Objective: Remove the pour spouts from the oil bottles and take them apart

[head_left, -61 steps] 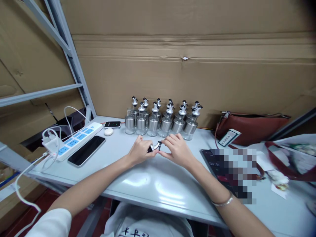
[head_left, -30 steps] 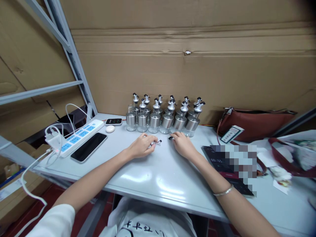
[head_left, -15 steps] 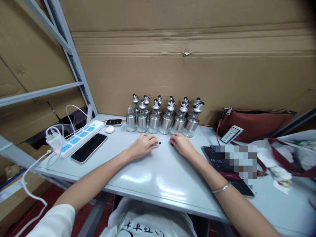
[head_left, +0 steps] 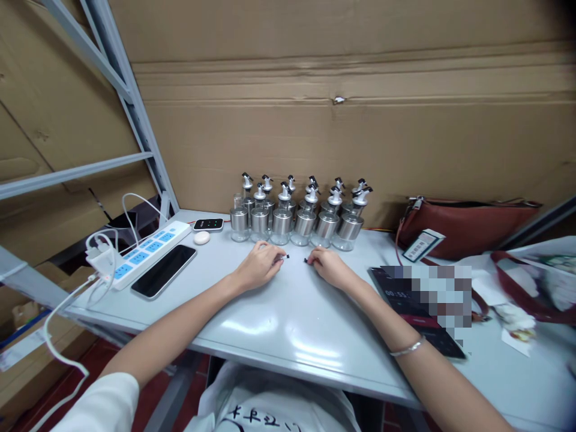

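Observation:
My left hand (head_left: 260,266) rests on the white table (head_left: 279,324) with its fingers curled round a small silver and black spout part (head_left: 284,257); only the part's black tip shows. My right hand (head_left: 328,266) lies a short way to the right, its fingertips pinched on a tiny black piece (head_left: 306,260). The two hands are a few centimetres apart. Just behind them stand several glass and steel oil bottles (head_left: 302,219) with pour spouts, in two rows against the cardboard wall.
At the left lie a black phone (head_left: 164,271), a white power strip (head_left: 141,252) with plugged cables, a small white puck (head_left: 201,237) and a small black device (head_left: 208,224). A brown bag (head_left: 463,225) and a dark tablet (head_left: 418,306) sit at the right. A metal shelf post (head_left: 135,114) rises at the left.
Two seconds ago both hands held the spout part together above the table. They have since lowered to the tabletop nearer the bottles and moved slightly apart, the right taking the tiny black piece.

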`<state>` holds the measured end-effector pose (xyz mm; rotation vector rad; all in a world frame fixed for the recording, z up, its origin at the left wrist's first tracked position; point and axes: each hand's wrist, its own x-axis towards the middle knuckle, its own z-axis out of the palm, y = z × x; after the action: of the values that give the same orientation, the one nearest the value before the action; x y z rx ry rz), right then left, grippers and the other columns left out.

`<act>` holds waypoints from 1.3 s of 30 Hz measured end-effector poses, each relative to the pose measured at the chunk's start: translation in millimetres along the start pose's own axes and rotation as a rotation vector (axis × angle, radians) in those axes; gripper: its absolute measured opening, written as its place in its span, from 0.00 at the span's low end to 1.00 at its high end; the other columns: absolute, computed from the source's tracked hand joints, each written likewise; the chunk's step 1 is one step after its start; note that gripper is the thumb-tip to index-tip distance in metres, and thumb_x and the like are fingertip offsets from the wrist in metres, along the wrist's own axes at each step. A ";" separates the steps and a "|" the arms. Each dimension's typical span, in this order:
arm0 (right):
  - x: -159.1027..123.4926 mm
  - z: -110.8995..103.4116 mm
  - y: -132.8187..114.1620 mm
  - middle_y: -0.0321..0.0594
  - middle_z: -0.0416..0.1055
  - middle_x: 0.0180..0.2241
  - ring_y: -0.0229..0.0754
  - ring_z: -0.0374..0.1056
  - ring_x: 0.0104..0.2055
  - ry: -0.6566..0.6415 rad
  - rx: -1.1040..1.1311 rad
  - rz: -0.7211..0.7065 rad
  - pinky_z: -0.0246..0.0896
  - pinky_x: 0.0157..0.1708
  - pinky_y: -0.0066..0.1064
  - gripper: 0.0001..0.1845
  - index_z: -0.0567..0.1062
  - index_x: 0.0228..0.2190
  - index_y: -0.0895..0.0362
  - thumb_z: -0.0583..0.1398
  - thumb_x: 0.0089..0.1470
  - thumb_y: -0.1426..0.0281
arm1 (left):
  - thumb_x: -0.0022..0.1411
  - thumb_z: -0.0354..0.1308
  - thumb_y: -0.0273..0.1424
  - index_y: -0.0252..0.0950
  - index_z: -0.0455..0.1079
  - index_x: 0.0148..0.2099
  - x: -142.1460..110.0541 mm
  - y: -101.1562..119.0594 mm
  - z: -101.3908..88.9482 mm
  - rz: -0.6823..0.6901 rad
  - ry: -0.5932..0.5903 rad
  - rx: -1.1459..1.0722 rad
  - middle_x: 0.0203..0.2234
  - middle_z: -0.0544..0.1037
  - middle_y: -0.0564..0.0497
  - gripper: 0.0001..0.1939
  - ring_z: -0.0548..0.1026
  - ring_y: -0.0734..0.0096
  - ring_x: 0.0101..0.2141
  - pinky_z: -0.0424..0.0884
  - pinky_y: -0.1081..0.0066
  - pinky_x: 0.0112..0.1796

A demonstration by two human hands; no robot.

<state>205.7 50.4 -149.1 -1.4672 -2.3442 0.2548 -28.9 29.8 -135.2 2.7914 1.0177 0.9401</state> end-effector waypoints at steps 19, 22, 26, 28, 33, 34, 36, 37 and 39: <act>-16.0 -9.8 -58.1 0.42 0.70 0.33 0.41 0.64 0.35 0.100 0.246 -0.312 0.57 0.37 0.31 0.12 0.68 0.35 0.58 0.47 0.62 0.66 | 0.63 0.48 0.30 0.35 0.63 0.40 -1.7 9.4 -0.4 -0.018 -0.040 -0.120 0.31 0.73 0.50 0.06 0.70 0.70 0.33 0.67 0.69 0.38; -16.7 -11.3 -59.7 0.40 0.68 0.30 0.40 0.62 0.32 0.060 0.175 -0.307 0.55 0.36 0.32 0.15 0.67 0.32 0.57 0.44 0.63 0.65 | 0.64 0.48 0.31 0.35 0.64 0.40 -1.5 9.2 -0.4 0.006 -0.031 -0.120 0.29 0.73 0.51 0.06 0.70 0.70 0.32 0.67 0.70 0.37; -17.2 -12.3 -62.3 0.35 0.65 0.24 0.37 0.59 0.26 0.039 0.150 -0.265 0.52 0.35 0.32 0.19 0.64 0.26 0.57 0.42 0.64 0.65 | 0.65 0.47 0.31 0.34 0.63 0.40 -0.5 10.4 0.0 0.069 -0.005 -0.102 0.32 0.74 0.49 0.07 0.71 0.70 0.33 0.67 0.69 0.39; -16.8 -12.0 -61.8 0.34 0.63 0.22 0.35 0.57 0.24 0.039 0.165 -0.254 0.52 0.35 0.32 0.20 0.63 0.23 0.57 0.42 0.63 0.65 | 0.65 0.47 0.31 0.34 0.63 0.40 -0.3 10.7 -0.2 0.096 -0.013 -0.096 0.34 0.74 0.48 0.06 0.72 0.70 0.35 0.67 0.68 0.41; -14.3 -14.1 -54.4 0.35 0.67 0.21 0.36 0.61 0.25 0.042 0.381 -0.151 0.54 0.29 0.29 0.18 0.69 0.24 0.58 0.49 0.59 0.64 | 0.65 0.48 0.31 0.35 0.63 0.39 -1.5 6.8 -1.2 0.100 -0.011 -0.090 0.36 0.74 0.47 0.05 0.73 0.68 0.37 0.67 0.67 0.41; -13.7 -15.2 -52.5 0.37 0.69 0.23 0.37 0.62 0.26 0.049 0.433 -0.131 0.55 0.29 0.28 0.15 0.72 0.27 0.58 0.51 0.57 0.64 | 0.65 0.48 0.31 0.35 0.63 0.39 -1.9 5.3 -1.3 0.087 -0.008 -0.093 0.36 0.74 0.47 0.06 0.73 0.69 0.37 0.68 0.68 0.40; -12.5 -17.9 -49.1 0.39 0.73 0.28 0.38 0.65 0.29 0.049 0.505 -0.109 0.57 0.29 0.28 0.11 0.74 0.30 0.58 0.56 0.53 0.64 | 0.65 0.48 0.32 0.35 0.62 0.38 -2.7 2.3 -1.2 0.059 -0.011 -0.110 0.37 0.73 0.47 0.06 0.73 0.69 0.36 0.69 0.69 0.38; -12.2 -19.2 -47.8 0.39 0.73 0.28 0.38 0.65 0.29 0.034 0.523 -0.108 0.57 0.29 0.28 0.11 0.75 0.31 0.59 0.57 0.51 0.64 | 0.65 0.48 0.32 0.35 0.62 0.38 -3.0 1.0 -1.1 0.046 -0.015 -0.121 0.37 0.73 0.47 0.06 0.73 0.70 0.36 0.69 0.70 0.38; -12.3 -21.4 -46.5 0.39 0.72 0.26 0.37 0.63 0.27 -0.023 0.520 -0.120 0.57 0.28 0.28 0.11 0.76 0.28 0.59 0.58 0.50 0.64 | 0.65 0.48 0.32 0.35 0.62 0.39 -3.2 -0.9 -0.7 0.035 -0.022 -0.139 0.38 0.72 0.47 0.06 0.73 0.70 0.36 0.69 0.70 0.37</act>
<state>180.4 18.0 -116.4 -1.0716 -2.1469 0.7831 -31.7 28.5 -136.6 2.7070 0.8677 0.9430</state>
